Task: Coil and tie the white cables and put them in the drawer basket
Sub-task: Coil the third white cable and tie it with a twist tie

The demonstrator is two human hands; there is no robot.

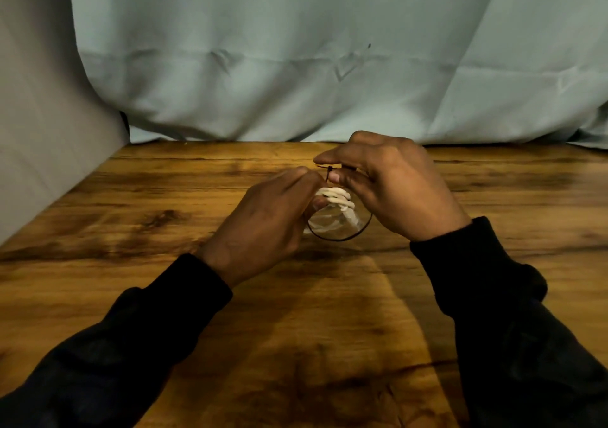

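A coiled white cable (335,208) sits between my two hands over the middle of the wooden table (164,230). My left hand (266,223) grips the coil, its fingers curled round the bundle. A thin black tie (342,237) loops round the underside of the coil. My right hand (391,184) pinches the tie's upper end between thumb and forefinger just above the coil. Much of the coil is hidden behind my fingers. No drawer basket is in view.
A pale blue cloth (296,65) hangs behind the table's far edge. A grey panel (39,131) stands along the left side. Both my arms wear dark sleeves.
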